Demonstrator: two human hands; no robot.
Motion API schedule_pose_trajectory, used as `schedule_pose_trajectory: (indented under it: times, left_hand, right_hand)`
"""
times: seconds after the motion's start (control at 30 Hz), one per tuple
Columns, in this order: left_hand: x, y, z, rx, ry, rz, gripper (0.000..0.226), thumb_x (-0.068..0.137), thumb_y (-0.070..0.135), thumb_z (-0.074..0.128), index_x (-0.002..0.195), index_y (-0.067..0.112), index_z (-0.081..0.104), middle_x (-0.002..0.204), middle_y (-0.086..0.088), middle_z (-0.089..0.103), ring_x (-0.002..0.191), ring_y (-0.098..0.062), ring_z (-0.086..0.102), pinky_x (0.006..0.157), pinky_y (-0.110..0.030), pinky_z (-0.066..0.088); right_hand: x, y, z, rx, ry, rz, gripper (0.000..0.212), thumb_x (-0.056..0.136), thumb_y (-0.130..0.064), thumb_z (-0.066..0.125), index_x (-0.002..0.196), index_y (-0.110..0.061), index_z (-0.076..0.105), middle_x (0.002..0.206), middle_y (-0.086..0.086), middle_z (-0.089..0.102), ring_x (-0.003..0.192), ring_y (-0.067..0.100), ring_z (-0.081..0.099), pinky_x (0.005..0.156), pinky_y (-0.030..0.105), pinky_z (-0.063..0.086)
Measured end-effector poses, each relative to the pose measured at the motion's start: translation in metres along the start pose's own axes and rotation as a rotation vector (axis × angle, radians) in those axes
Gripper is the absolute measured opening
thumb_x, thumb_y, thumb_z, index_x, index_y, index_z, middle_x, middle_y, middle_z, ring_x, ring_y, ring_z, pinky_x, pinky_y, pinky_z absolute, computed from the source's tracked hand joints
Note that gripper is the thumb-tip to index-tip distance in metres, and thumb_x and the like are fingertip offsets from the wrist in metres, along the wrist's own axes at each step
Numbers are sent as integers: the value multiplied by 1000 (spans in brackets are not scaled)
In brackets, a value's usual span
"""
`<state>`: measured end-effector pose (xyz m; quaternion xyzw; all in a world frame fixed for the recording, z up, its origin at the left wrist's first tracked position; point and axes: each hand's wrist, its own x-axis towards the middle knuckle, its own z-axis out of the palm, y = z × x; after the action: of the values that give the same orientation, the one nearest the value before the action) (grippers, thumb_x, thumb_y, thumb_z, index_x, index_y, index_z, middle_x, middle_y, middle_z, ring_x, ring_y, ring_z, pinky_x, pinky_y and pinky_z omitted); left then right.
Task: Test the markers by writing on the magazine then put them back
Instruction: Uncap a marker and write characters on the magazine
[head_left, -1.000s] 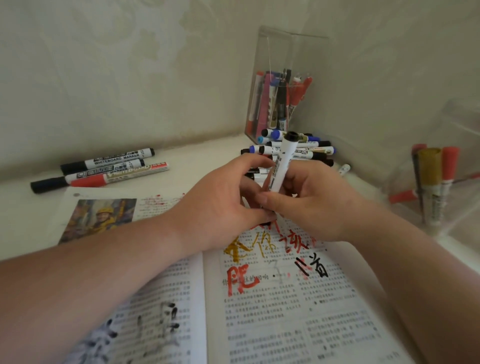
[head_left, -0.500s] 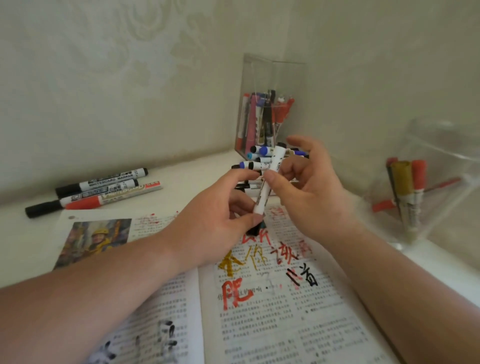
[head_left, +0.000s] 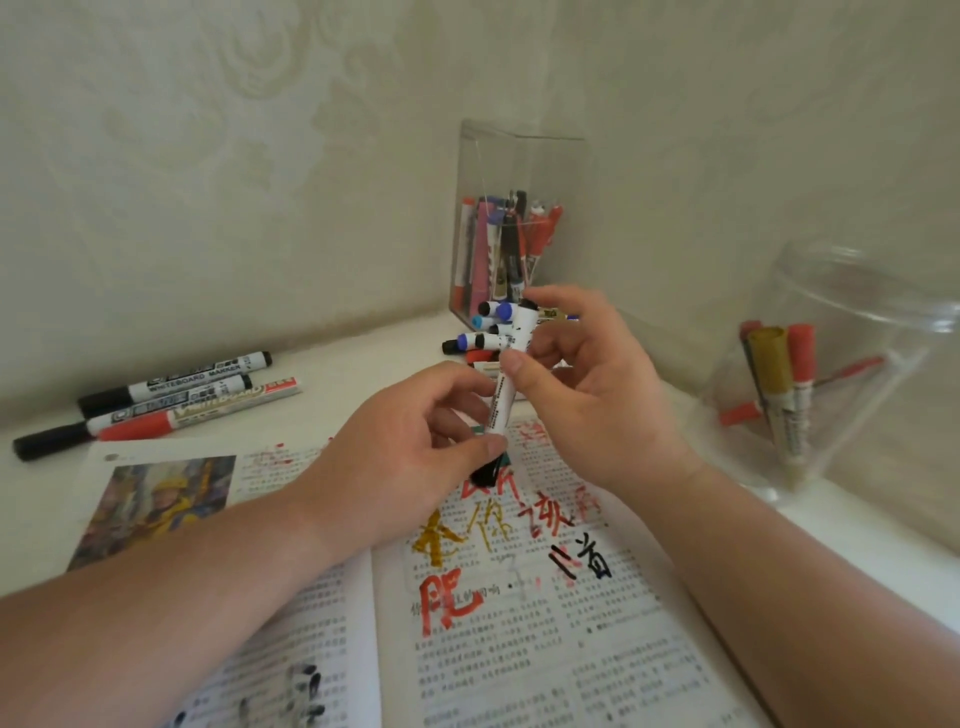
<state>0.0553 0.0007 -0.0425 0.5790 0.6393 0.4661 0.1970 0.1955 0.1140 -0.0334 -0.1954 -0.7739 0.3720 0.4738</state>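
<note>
While both hands meet above the far half of the magazine (head_left: 519, 649), all eyes go to the whiteboard marker (head_left: 500, 402) between them: white barrel, black at each end, standing steeply. Its long axis runs from a lower end just over the magazine's scribbled right-hand page up and a touch rightward, away from the reader's edge. The left hand (head_left: 410, 457) comes in from the magazine's left page and pinches that lower black end between thumb and curled fingers. The right hand (head_left: 597, 400) comes in over the right page and holds the barrel higher up, thumb pressed on the white middle and forefinger hooked over the top end. So both hands are closed on one marker, left low and right high, and neither is nearer than the other. I judge the lower black piece to be the cap, though fingers hide the join. Whether it is coming off or going on, I cannot tell. Either way the move turns on that axis, a straight pull or push along the barrel. Red, gold and black test strokes already sit on the page beneath. Beyond the magazine's far edge lies a pile of loose markers (head_left: 485, 340), with a clear square holder (head_left: 519, 156) of markers behind it. Three markers (head_left: 171, 395) lie off the far left corner, and a round clear jar (head_left: 857, 291) stands off to the right.
</note>
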Motion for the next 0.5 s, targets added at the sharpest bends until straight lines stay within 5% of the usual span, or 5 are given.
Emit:
schedule_pose_trajectory:
  times: [0.2, 0.33, 0.43, 0.5]
  left_hand:
    - [-6, 6, 3, 91, -87, 50, 80, 80, 46, 80, 143, 49, 31, 119, 28, 50, 89, 1, 60, 70, -22, 49]
    - [-10, 11, 2, 148, -97, 80, 55, 87, 45, 72, 127, 57, 37, 113, 31, 50, 91, 7, 55, 66, -16, 47]
    - [-11, 12, -1, 197, -113, 112, 16, 93, 50, 61, 107, 46, 56, 100, 26, 57, 89, 9, 54, 65, -16, 43]
    - [-12, 11, -3, 215, -139, 136, 16, 93, 54, 56, 95, 40, 65, 95, 26, 60, 88, 7, 55, 67, -17, 41]
  right_hand:
    - [2, -36, -10, -91, 41, -120, 41, 92, -9, 71, 115, -40, 57, 85, -1, 62, 74, 12, 61, 63, 31, 52]
    - [20, -84, -40, -261, 158, -238, 31, 93, -9, 69, 108, -33, 57, 83, -12, 59, 74, 9, 61, 58, 24, 50]
    - [33, -123, -74, -366, 373, -347, 32, 90, -8, 68, 100, -34, 54, 82, -13, 59, 72, 9, 62, 60, 22, 49]
    - [40, -142, -101, -477, 492, -382, 23, 90, -11, 66, 102, -27, 55, 82, -14, 59, 73, 11, 64, 63, 24, 51]
